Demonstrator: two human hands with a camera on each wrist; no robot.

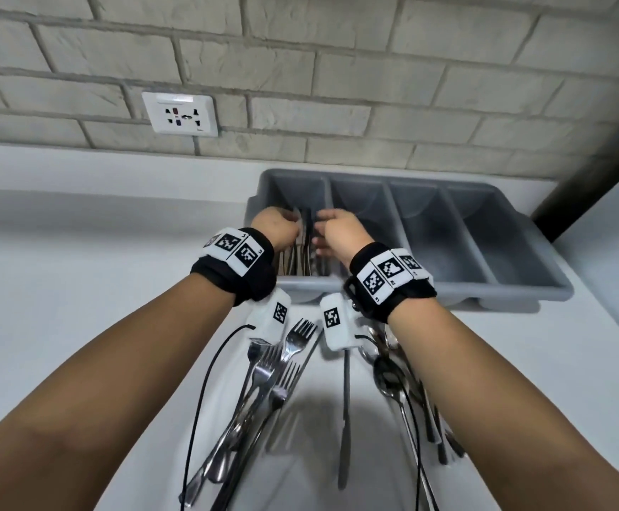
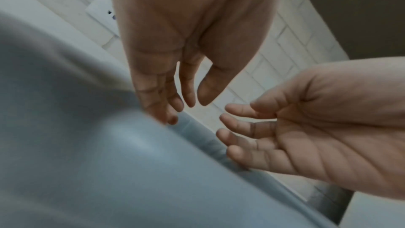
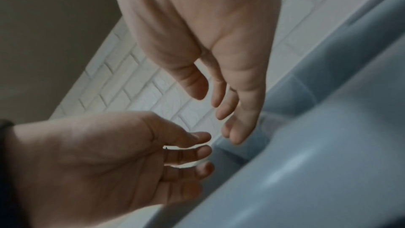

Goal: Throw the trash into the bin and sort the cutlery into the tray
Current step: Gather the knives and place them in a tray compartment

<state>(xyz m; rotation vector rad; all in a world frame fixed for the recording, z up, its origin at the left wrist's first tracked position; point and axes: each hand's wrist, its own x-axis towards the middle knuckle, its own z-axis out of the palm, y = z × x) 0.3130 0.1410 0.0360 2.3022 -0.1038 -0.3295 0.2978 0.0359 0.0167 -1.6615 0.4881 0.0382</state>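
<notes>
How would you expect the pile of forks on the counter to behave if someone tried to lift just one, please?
The forks look like polished metal, so probably stiff and slippery. They lie crossed over each other, so lifting one would likely drag or rattle its neighbours.

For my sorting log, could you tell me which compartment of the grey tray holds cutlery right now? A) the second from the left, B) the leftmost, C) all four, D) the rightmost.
B: in the head view, dark-handled cutlery lies only in the leftmost compartment of the grey tray, under both hands; the other three show bare bottoms.
</notes>
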